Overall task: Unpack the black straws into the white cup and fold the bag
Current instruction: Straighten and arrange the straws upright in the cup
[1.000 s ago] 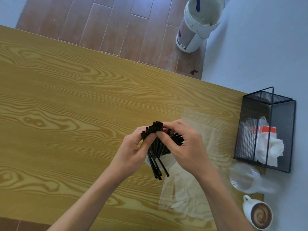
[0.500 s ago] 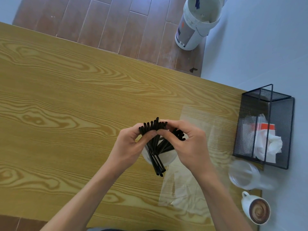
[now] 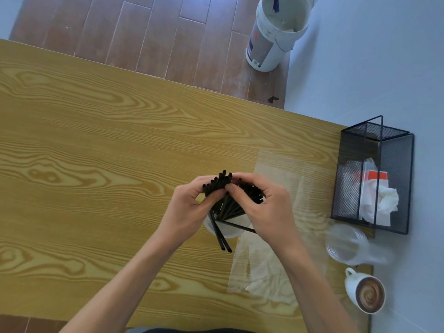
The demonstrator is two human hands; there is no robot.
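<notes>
Both hands over the wooden table (image 3: 96,164). Left hand (image 3: 189,210) and right hand (image 3: 266,207) each curl fingers round the top of the black straws (image 3: 225,200), pinching the bundle. Lower ends stand in the white cup (image 3: 228,230), mostly hidden; two straws seem to hang outside its rim. Clear bag (image 3: 276,248) lies flat, just right of the cup

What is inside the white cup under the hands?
The black straws stand in the white cup, fanned out, and a few lean over its rim. Both the left hand and right hand hold their tops. The cup's bottom is covered.
</notes>
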